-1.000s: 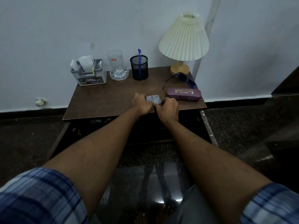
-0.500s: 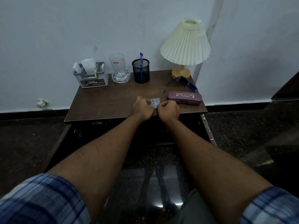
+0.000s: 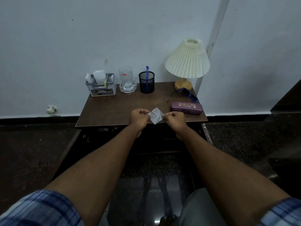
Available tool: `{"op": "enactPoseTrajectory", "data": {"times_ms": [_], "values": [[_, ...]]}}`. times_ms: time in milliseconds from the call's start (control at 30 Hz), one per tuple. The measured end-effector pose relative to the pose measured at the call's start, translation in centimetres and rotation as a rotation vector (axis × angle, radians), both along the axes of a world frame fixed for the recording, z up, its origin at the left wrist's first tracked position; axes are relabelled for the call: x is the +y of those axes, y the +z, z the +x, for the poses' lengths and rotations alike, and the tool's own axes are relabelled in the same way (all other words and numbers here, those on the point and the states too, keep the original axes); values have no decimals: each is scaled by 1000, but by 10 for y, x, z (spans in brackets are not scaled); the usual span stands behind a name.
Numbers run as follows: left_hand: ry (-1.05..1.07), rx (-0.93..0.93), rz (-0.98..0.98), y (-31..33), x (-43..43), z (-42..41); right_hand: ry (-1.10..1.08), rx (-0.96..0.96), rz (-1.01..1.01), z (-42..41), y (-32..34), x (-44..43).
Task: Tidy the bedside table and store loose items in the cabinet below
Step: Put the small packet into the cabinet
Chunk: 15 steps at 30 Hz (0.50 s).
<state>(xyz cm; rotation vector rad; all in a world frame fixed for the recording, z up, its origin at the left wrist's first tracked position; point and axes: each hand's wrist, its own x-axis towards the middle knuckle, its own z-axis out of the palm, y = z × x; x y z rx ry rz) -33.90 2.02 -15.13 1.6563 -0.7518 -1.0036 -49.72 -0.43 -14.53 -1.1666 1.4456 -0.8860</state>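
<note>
Likely a home bedroom, bedside table [image 3: 114, 110], pleated lamp [image 3: 187, 61], spectacle case [image 3: 186, 108], plain wall

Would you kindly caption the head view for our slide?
Both hands, left and right, hold a small clear packet above the bedside table.

Purple case [image 3: 186, 107]; cream lampshade [image 3: 187, 60]; blue-plaid sleeves [image 3: 40, 209].

You are looking at a dim, bluish room with soft, even light and no hard shadows. The lamp [image 3: 187, 60] is unlit. Glare shows on the glossy dark floor [image 3: 156, 221] at the bottom edge. Wide-angle distortion bends the wall's corner line and stretches the plaid sleeves [image 3: 40, 209], which are blurred. The centre stays fairly sharp.
</note>
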Motion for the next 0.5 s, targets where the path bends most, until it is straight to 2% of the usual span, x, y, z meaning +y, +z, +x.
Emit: {"op": "enactPoseTrajectory", "data": {"times_ms": [333,500], "values": [[33,141,-32,18,55,5,53,-140,8,5,17,45],[78,166,20,14,88,3,145,-94,64,6,16,66]]}}
